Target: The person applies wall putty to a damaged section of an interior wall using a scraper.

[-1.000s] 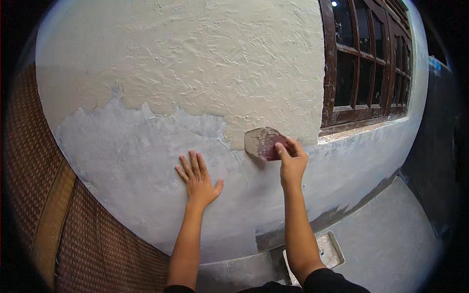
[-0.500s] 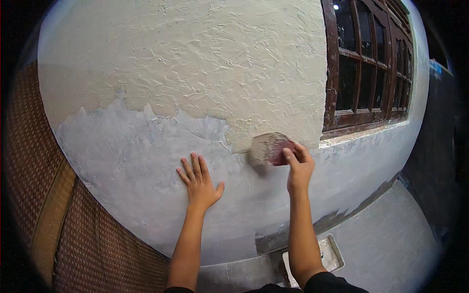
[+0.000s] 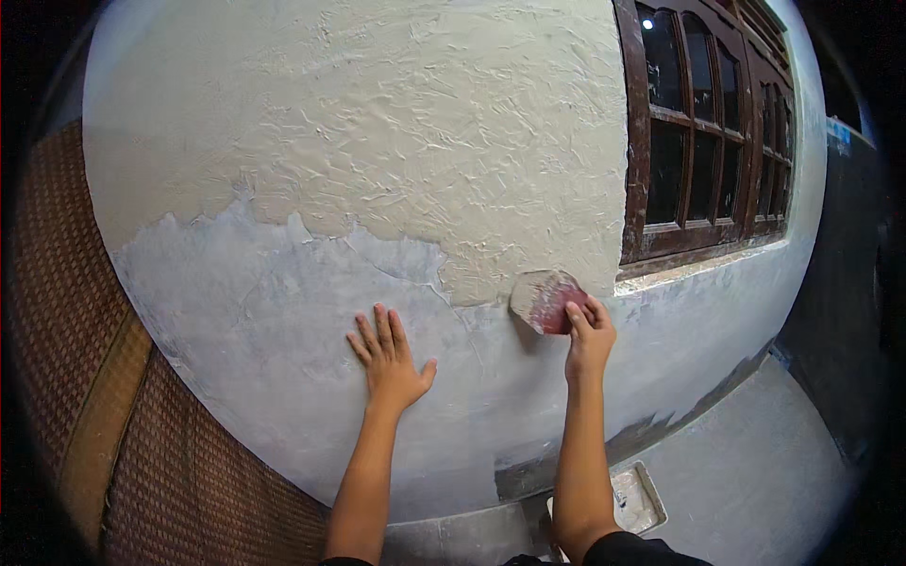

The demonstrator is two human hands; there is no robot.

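My right hand [image 3: 590,340] pinches a flat, dark red putty scraper [image 3: 559,307] between thumb and fingers. Cream paste coats much of the scraper's face, most thickly on its left side. It is at the lower boundary of the cream textured coat [image 3: 406,141], left of the window's lower corner; whether its edge touches the wall I cannot tell. With fingers spread, my left hand [image 3: 392,363] rests against the smooth grey part of the wall [image 3: 274,311], below the ragged edge of the coat.
A brown wooden window [image 3: 703,141] with dark panes is at the upper right. Partly behind my right forearm, a whitish tray [image 3: 642,495] with pale residue sits on the grey floor [image 3: 746,462]. Along the left side stands a brown woven panel [image 3: 189,462] with a lighter strip.
The scraper has moved a little right and down with my right hand, and its coated face now shows more sharply. My left hand stays flat on the wall. The view has shifted slightly.
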